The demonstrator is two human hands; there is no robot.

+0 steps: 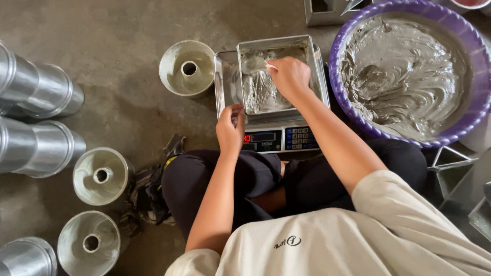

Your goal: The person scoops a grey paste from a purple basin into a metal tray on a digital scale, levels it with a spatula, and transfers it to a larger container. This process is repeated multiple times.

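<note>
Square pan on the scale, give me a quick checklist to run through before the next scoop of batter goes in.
1. Square pan sits on the scale: ok.
2. Left hand steadies the pan's near corner: ok.
3. Right hand grips the spoon inside the pan: ok.
4. Scale display lit and unblocked: ok; whether the weight is right, cannot tell.
5. Grey batter left in the purple basin: ok.
6. Ring mould beside the scale ready: cannot tell.

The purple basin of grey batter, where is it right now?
In the head view, the purple basin sits at the upper right, right beside the scale carrying the square tin that the right hand works in.
</note>
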